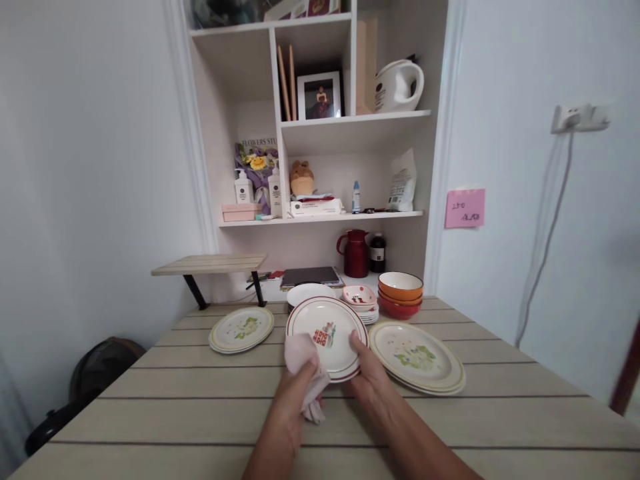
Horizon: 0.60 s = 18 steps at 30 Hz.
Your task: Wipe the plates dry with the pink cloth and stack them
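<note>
My right hand [369,371] grips the right edge of white red-rimmed plates [344,333], thumb on top and fingers beneath. A second rim shows under the upper plate, which carries a red and green print in its middle. The plates are tilted toward me above the table. In my left hand [295,385] is a crumpled pale pink cloth [301,352], lying over the lower left rim of the upper plate. Part of the cloth hangs below that hand. The fingers under the plates are hidden.
Oval plates with a green print [415,357] lie at the right, and smaller round plates [242,330] at the left. Behind stand a white dish [310,292], small spotted dishes [359,297] and stacked orange and red bowls [400,293]. A low wooden riser [210,264] stands back left.
</note>
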Each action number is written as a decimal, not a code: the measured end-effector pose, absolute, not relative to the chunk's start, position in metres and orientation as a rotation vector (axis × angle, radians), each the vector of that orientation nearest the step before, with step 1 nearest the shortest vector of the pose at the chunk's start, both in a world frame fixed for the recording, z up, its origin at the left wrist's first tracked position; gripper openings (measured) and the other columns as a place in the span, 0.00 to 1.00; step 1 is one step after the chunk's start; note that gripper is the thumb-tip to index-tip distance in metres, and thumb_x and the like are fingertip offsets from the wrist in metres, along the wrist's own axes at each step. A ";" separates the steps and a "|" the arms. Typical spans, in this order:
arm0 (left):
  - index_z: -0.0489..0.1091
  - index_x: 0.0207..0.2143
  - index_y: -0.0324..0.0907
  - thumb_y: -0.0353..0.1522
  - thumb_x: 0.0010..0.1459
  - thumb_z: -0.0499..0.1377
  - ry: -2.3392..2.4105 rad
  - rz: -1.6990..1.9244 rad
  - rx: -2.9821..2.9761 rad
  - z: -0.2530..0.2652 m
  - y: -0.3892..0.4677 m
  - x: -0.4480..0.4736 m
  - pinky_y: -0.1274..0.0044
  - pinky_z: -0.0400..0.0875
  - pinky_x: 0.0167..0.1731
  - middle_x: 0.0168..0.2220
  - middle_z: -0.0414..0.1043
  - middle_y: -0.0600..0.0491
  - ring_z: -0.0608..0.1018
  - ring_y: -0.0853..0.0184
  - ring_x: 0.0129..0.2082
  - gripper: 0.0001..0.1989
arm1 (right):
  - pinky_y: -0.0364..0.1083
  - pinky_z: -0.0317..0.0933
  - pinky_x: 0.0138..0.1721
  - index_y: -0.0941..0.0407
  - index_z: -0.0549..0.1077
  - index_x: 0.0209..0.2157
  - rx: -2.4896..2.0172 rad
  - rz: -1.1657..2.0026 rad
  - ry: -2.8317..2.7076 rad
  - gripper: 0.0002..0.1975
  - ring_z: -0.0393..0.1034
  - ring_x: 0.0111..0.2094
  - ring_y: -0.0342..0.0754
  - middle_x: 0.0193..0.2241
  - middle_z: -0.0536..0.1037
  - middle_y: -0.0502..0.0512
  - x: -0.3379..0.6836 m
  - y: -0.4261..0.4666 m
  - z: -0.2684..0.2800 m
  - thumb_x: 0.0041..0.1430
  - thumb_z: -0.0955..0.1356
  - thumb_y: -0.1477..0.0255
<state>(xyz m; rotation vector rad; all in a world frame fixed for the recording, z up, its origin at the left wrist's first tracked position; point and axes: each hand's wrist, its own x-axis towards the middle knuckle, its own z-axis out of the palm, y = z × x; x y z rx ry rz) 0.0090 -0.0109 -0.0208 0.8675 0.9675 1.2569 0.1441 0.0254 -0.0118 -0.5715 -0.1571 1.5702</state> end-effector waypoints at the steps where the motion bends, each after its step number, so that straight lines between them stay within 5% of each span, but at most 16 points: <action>1: 0.74 0.37 0.38 0.43 0.41 0.70 0.951 1.269 0.814 -0.022 -0.015 0.007 0.80 0.65 0.18 0.26 0.75 0.51 0.72 0.71 0.19 0.23 | 0.56 0.66 0.53 0.64 0.63 0.60 -0.580 1.552 -0.143 0.26 0.74 0.49 0.55 0.47 0.80 0.66 0.144 0.026 -0.012 0.64 0.64 0.68; 6: 0.72 0.38 0.39 0.40 0.45 0.66 1.120 1.458 0.530 -0.027 -0.031 -0.017 0.78 0.67 0.22 0.26 0.75 0.52 0.75 0.67 0.22 0.18 | 0.54 0.67 0.52 0.62 0.63 0.60 -0.608 1.525 -0.106 0.24 0.75 0.48 0.52 0.47 0.80 0.64 0.143 0.029 -0.017 0.64 0.63 0.69; 9: 0.70 0.46 0.42 0.37 0.47 0.65 1.205 1.662 0.560 -0.013 -0.033 -0.030 0.75 0.71 0.29 0.36 0.77 0.50 0.78 0.64 0.31 0.22 | 0.55 0.67 0.51 0.65 0.64 0.59 -0.648 1.558 -0.094 0.25 0.76 0.46 0.53 0.43 0.81 0.66 0.139 0.026 -0.022 0.63 0.65 0.70; 14: 0.66 0.51 0.44 0.40 0.54 0.59 1.379 1.910 1.101 0.026 -0.007 -0.032 0.67 0.70 0.46 0.44 0.74 0.47 0.76 0.59 0.43 0.23 | 0.56 0.67 0.51 0.65 0.66 0.57 -0.656 1.643 -0.117 0.24 0.77 0.45 0.55 0.41 0.82 0.67 0.132 0.019 -0.023 0.61 0.66 0.69; 18: 0.61 0.56 0.41 0.36 0.50 0.61 1.540 1.842 1.737 0.016 0.019 -0.019 0.56 0.57 0.58 0.55 0.65 0.39 0.66 0.50 0.58 0.30 | 0.57 0.66 0.51 0.66 0.67 0.56 -0.597 1.713 -0.171 0.24 0.77 0.46 0.56 0.41 0.82 0.68 0.131 0.016 -0.020 0.62 0.65 0.67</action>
